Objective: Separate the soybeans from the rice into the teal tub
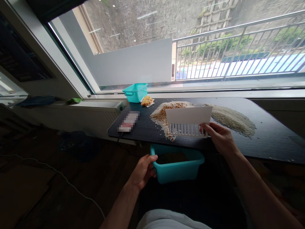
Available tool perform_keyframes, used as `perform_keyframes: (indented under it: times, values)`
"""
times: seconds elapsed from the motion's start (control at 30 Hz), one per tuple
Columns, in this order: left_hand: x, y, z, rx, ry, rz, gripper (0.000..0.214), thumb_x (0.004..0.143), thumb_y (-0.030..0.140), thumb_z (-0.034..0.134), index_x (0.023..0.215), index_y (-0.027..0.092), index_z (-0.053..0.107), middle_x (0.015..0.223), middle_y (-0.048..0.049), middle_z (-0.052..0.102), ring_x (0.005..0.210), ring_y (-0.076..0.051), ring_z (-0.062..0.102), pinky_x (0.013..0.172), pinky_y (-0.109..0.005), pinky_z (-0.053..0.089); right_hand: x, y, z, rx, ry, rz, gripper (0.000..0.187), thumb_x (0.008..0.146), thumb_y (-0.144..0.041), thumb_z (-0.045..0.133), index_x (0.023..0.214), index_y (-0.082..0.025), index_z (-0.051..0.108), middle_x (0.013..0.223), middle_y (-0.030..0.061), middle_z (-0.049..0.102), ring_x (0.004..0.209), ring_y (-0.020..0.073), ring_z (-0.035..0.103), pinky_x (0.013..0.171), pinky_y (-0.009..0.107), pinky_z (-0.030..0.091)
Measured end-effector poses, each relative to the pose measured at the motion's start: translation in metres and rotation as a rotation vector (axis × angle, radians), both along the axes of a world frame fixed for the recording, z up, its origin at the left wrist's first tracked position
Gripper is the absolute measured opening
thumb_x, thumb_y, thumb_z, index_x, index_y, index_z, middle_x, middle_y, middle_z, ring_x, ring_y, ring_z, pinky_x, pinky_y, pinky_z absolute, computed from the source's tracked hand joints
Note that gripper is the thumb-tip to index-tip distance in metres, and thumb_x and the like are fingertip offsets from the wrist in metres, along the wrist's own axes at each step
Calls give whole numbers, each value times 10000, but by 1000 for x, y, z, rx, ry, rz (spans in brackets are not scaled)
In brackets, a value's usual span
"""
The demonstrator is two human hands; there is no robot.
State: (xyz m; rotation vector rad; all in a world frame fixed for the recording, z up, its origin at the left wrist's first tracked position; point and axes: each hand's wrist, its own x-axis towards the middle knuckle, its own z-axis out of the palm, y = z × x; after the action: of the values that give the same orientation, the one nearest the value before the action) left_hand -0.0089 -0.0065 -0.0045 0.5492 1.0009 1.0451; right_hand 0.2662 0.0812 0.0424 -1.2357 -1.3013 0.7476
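Left hand [143, 170] grips teal bin [177, 173] below black tabletop [271, 130], some fingers hidden; dark contents [172, 157] indistinct; right hand [221, 136] grasps white slotted plate [187, 117], masking part of mixed grains [157, 117] on tabletop.

Turquoise bin [177, 173], white scraper [188, 116], golden kernels [162, 113], black fine-streaked tabletop [269, 140]

Cannot make out the blurred patch [129, 121] on the table [269, 124], left. Cannot see part of the grain heap [159, 115] behind the white scraper [189, 116], nor every finger of the left hand [144, 170] at the near tub [178, 173]. Cannot follow left forearm [122, 202] or right forearm [259, 187] beyond view.
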Motion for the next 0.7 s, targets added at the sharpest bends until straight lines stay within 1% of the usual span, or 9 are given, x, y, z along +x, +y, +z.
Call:
perform_keyframes:
  times: [0.23, 0.4, 0.57, 0.63, 0.7]
  values:
    - [1, 0, 0, 1, -4, 1, 392, 643, 360, 774, 593, 203, 418, 430, 108, 351, 363, -60, 359, 387, -202, 325, 0, 0, 0, -36, 16, 2, 279, 684, -490, 702, 652, -212, 708, 627, -6, 648, 591, 140, 536, 596, 268, 433]
    - [0, 0, -1, -2, -1, 3, 395, 646, 357, 770, 584, 204, 412, 424, 109, 343, 359, -61, 358, 385, -203, 327, 0, -1, 1, -16, 32, 3, 288, 699, -490, 693, 622, -213, 691, 609, -8, 632, 582, 133, 521, 583, 263, 420]
    - [-1, 0, -1, -4, -1, 5, 392, 647, 345, 774, 584, 201, 415, 424, 109, 347, 360, -58, 357, 384, -199, 331, -2, -2, 4, -55, 9, 13, 280, 685, -482, 703, 632, -207, 703, 626, -5, 651, 592, 131, 531, 592, 259, 426]
    - [-1, 0, -1, 0, -7, 2, 385, 651, 340, 772, 587, 200, 419, 424, 109, 350, 359, -58, 358, 384, -199, 332, -2, -2, 4, -56, 6, 30, 282, 685, -479, 703, 622, -204, 700, 617, -5, 646, 583, 129, 526, 586, 258, 426]
    - [-1, 0, -1, 0, -8, 2, 382, 654, 340, 769, 585, 200, 420, 422, 108, 352, 358, -58, 359, 384, -200, 332, -2, -2, 3, -40, 27, 18, 273, 687, -472, 702, 619, -207, 696, 603, -10, 636, 568, 124, 516, 574, 256, 421]
